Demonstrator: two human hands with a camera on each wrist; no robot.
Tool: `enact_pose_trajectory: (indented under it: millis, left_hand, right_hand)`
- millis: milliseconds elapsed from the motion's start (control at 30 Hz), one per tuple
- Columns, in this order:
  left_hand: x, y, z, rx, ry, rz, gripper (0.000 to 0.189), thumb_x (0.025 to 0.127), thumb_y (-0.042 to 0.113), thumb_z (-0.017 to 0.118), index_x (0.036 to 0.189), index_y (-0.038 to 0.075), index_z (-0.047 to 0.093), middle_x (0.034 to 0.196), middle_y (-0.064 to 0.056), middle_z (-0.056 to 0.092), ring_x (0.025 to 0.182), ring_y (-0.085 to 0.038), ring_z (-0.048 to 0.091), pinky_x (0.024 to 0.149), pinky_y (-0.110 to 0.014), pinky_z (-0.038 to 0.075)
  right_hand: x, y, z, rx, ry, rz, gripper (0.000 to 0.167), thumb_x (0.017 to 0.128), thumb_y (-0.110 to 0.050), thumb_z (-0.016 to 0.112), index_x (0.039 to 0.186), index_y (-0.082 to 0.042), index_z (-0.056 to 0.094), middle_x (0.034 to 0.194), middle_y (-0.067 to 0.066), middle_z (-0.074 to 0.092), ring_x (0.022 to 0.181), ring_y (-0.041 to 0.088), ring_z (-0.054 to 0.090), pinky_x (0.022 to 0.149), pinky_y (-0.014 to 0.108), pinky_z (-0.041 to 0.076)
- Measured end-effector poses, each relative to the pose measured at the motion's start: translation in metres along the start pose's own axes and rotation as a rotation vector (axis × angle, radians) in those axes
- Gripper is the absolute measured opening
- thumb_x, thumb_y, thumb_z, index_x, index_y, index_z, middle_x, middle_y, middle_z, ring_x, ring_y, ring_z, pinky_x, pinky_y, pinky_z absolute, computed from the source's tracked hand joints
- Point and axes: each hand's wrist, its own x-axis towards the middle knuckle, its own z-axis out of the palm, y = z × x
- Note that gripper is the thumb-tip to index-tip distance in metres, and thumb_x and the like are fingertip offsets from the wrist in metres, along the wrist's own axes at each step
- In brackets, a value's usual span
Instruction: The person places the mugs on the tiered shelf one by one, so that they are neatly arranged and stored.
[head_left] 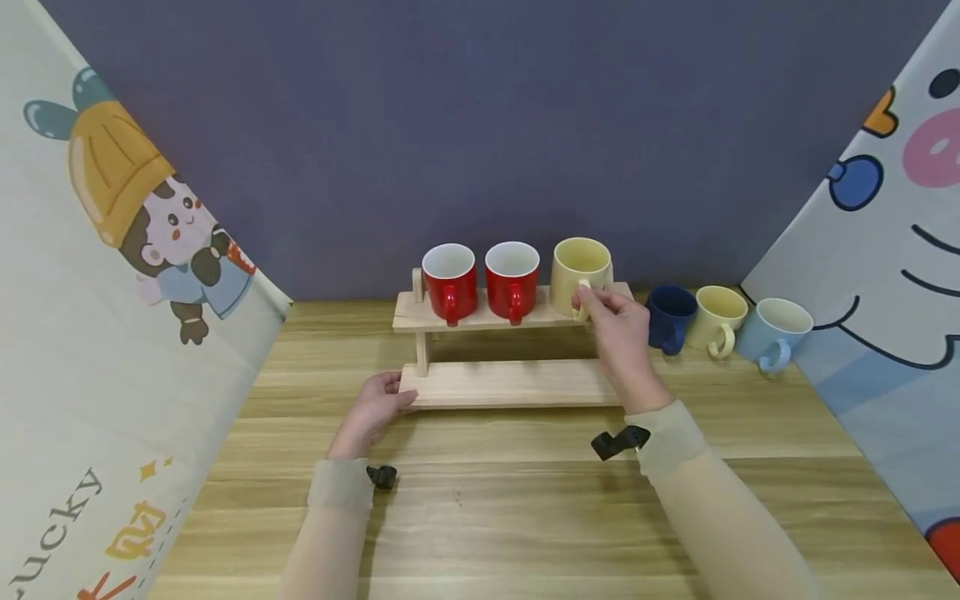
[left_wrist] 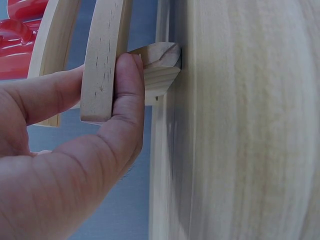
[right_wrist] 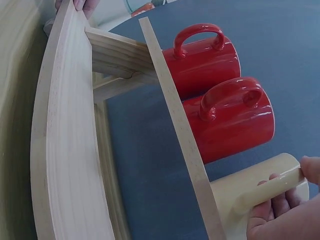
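Note:
A two-tier wooden rack (head_left: 510,385) stands on the table. My left hand (head_left: 372,406) grips the left end of its lower board; in the left wrist view the thumb and fingers (left_wrist: 129,95) pinch the board from both faces. On the upper shelf sit two red mugs (head_left: 450,283) with white insides, handles facing me. At that shelf's right end is a yellow mug (head_left: 579,265). My right hand (head_left: 621,329) pinches the yellow mug's handle, and in the right wrist view this mug (right_wrist: 270,175) sits against the upper board beside the red ones.
Right of the rack stand a dark blue mug (head_left: 670,315), another yellow mug (head_left: 716,317) and a light blue mug (head_left: 776,327), close together. A dark wall panel (head_left: 480,125) rises behind the rack. Printed white panels flank the wooden table (head_left: 480,517).

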Motion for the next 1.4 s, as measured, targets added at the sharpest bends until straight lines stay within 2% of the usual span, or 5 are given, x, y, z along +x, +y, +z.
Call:
enact_pose_trajectory:
  millis: [167,367,933,1200,1400]
  left_hand:
    - [0.0,0.0,0.0,-0.01,0.004,-0.002,0.053,0.102,-0.004,0.058,0.147,-0.017,0.033,0.127,-0.03,0.053,0.105,-0.03,0.06,0.086,-0.034,0.058]
    - [0.001,-0.001,0.0,-0.017,-0.003,-0.003,0.054,0.102,-0.005,0.057,0.147,-0.018,0.031,0.129,-0.031,0.052,0.108,-0.032,0.059,0.089,-0.035,0.058]
    - [0.0,-0.002,-0.001,-0.022,-0.003,-0.008,0.055,0.101,-0.007,0.057,0.147,-0.018,0.03,0.132,-0.034,0.05,0.112,-0.036,0.059,0.087,-0.033,0.059]
    - [0.0,-0.001,0.0,-0.021,-0.009,-0.003,0.054,0.101,-0.006,0.057,0.147,-0.019,0.031,0.132,-0.034,0.051,0.112,-0.035,0.058,0.09,-0.036,0.058]
    - [0.001,-0.002,0.001,-0.015,0.011,-0.001,0.052,0.101,-0.007,0.058,0.144,-0.02,0.034,0.126,-0.031,0.054,0.104,-0.031,0.062,0.087,-0.035,0.059]
  right_hand:
    - [-0.002,-0.001,-0.006,0.041,0.026,-0.005,0.039,0.093,-0.026,0.078,0.11,0.009,0.073,0.095,0.01,0.068,0.084,0.02,0.061,0.073,0.025,0.055]
    - [-0.004,-0.002,-0.017,0.139,0.019,-0.025,0.034,0.092,-0.019,0.079,0.11,0.01,0.072,0.097,0.013,0.07,0.089,0.022,0.066,0.085,0.028,0.057]
    - [0.004,0.0,-0.071,0.065,0.084,-0.032,0.037,0.093,-0.022,0.079,0.115,0.006,0.071,0.103,0.011,0.073,0.101,0.022,0.066,0.088,0.022,0.055]
    - [0.013,0.006,-0.101,0.064,0.161,-0.063,0.033,0.09,-0.015,0.081,0.112,0.008,0.072,0.091,0.007,0.074,0.089,0.018,0.069,0.079,0.019,0.056]
    - [0.02,0.014,-0.123,0.098,0.196,-0.033,0.028,0.089,-0.011,0.081,0.111,0.006,0.074,0.092,0.006,0.072,0.088,0.016,0.069,0.077,0.017,0.055]
